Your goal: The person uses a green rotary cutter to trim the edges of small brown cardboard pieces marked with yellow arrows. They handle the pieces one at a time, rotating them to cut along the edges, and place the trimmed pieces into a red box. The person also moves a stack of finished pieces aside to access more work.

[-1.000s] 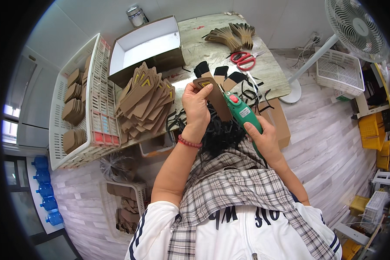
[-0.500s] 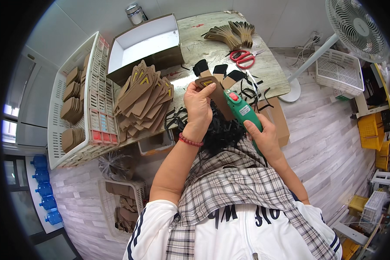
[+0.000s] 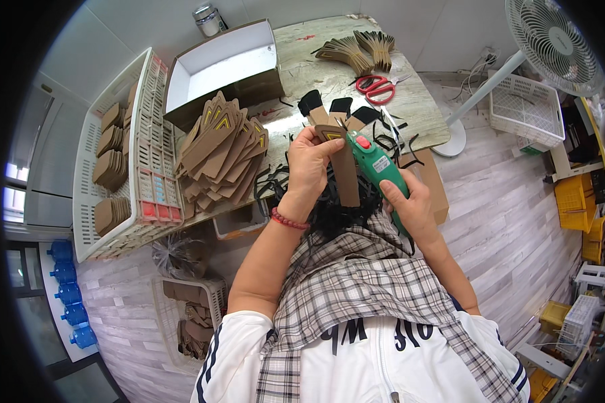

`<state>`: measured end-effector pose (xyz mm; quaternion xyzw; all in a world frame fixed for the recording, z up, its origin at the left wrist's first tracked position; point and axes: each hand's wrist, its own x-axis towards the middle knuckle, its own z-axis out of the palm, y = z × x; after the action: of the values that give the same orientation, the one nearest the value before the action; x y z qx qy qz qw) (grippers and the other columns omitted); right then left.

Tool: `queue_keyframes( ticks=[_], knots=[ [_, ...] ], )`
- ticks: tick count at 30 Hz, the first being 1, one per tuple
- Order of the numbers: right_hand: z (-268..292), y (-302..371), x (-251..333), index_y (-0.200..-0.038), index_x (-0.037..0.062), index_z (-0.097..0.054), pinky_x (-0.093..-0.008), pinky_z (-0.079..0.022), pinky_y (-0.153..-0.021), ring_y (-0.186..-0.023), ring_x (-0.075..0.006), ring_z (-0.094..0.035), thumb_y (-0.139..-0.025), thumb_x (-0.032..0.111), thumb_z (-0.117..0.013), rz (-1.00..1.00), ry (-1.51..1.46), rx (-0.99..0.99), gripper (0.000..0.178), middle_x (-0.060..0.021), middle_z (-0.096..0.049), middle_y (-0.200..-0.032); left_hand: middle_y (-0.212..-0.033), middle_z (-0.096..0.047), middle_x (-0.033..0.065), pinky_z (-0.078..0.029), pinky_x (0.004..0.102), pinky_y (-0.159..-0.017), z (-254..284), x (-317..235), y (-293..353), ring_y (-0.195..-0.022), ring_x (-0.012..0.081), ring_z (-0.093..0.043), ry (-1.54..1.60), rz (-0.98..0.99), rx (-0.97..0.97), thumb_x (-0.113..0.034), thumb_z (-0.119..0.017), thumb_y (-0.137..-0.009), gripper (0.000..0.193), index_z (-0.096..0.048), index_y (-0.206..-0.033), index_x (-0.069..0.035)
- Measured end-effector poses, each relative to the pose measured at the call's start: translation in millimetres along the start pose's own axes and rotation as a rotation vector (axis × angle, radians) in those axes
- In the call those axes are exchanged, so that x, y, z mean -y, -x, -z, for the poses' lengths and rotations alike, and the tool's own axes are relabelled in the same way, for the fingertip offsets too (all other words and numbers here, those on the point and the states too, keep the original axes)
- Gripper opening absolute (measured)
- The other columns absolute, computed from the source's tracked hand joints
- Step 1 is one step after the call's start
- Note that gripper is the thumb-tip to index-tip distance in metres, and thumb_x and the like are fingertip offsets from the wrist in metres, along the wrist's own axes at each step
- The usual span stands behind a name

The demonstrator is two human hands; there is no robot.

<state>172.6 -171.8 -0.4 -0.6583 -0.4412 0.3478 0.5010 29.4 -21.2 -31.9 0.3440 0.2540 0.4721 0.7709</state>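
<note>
My left hand (image 3: 309, 161) pinches the upper end of a flat brown strap-shaped piece (image 3: 344, 176) marked with a yellow angular line. In my right hand (image 3: 410, 201) is a green handheld electric cutter (image 3: 381, 168) with a red button. Its tip lies close beside the piece's upper edge; whether they touch I cannot tell. Black strip offcuts (image 3: 336, 211) are heaped below the piece, over my lap. Beyond my hands, several brown pieces with black ends (image 3: 341, 106) fan out on the table. To the left lies a big pile of similar brown pieces (image 3: 215, 158).
Red-handled scissors (image 3: 376, 90) and two fanned brown bundles (image 3: 346, 55) lie on the table (image 3: 296, 43). An open box (image 3: 222, 67) and a white crate (image 3: 156, 134) of brown pieces stand left. A standing fan (image 3: 554, 43) is at the right.
The brown piece has swung to hang more nearly upright. My left hand has shifted slightly, and the cutter's tip has moved a little up and left along the piece.
</note>
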Motion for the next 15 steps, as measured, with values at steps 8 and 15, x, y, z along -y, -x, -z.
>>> queue_keyframes(
  ticks=[8, 15],
  knots=[
    [11.0, 2.0, -6.2, -0.102, -0.001, -0.061, -0.0212, -0.042, -0.051, -0.056, -0.0056, -0.051, -0.087, 0.026, -0.068, -0.082, -0.078, -0.032, 0.032, 0.0002, -0.058, -0.068, -0.087, -0.065, 0.0036, -0.051, 0.0223, -0.071, 50.2, -103.0, -8.3, -0.074, 0.0103, -0.061, -0.411, -0.129, -0.139, 0.004, -0.063, -0.081, 0.018, -0.062, -0.098, -0.001],
    [16.5, 4.5, -21.3, -0.098, -0.001, -0.062, -0.0216, -0.042, -0.051, -0.054, -0.0058, -0.051, -0.087, 0.027, -0.067, -0.128, -0.062, -0.085, 0.031, -0.0012, -0.058, -0.066, -0.095, -0.06, 0.0122, -0.048, 0.0332, -0.081, 84.3, -139.1, -41.9, -0.088, 0.0239, -0.059, -1.625, -0.84, -0.451, -0.012, -0.067, -0.08, 0.032, -0.063, -0.109, -0.001]
  ],
)
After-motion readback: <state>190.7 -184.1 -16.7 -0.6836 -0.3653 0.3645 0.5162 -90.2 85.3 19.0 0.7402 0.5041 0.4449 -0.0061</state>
